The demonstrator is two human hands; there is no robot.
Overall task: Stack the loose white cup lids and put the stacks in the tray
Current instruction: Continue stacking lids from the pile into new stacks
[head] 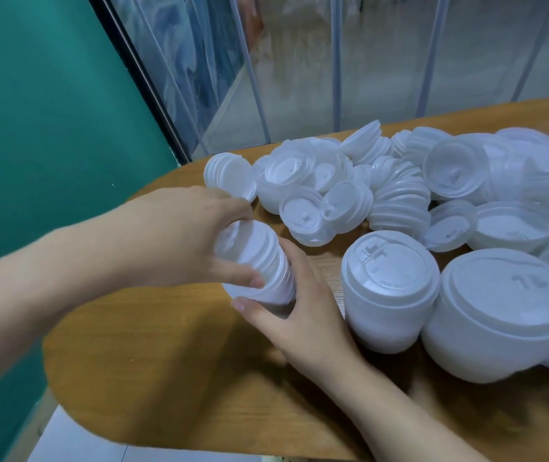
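A short stack of white plastic cup lids (260,261), tilted on its side, was held between both hands above the rounded wooden tabletop (166,361). The left hand (186,241) was curled over its upper end, with the thumb pressed on the rim. The right hand (303,311) was wrapped around the lower side from beneath. Two upright stacks of white lids (389,288) were stood just beside the right hand. A loose heap of white lids (349,181) was spread behind.
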